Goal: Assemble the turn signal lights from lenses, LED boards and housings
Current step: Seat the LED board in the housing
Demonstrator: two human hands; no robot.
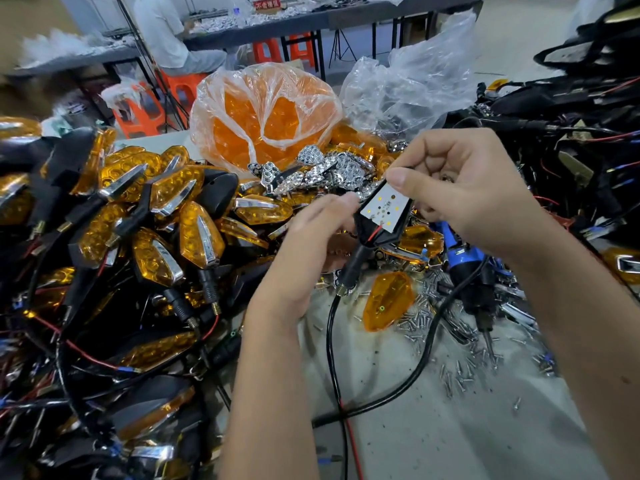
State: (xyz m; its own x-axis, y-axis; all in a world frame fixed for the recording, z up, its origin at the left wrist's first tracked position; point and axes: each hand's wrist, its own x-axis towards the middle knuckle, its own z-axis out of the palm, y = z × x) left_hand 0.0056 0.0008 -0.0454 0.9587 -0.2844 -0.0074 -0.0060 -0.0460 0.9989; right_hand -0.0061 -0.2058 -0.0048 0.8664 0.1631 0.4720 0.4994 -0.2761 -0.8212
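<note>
I hold a black housing above the table, with a white LED board seated in it and a red wire at its lower end. My left hand grips the housing from the left side. My right hand pinches the housing's upper end, thumb pressing on the board's top edge. The housing's black stem and cable hang down toward me. A loose amber lens lies on the table below my hands. Chrome reflectors are heaped behind the housing.
Finished amber lights pile up at the left. A clear bag of amber lenses stands behind. Black housings with wires are stacked at the right. A blue electric screwdriver and several loose screws lie at the right. A seated person is beyond.
</note>
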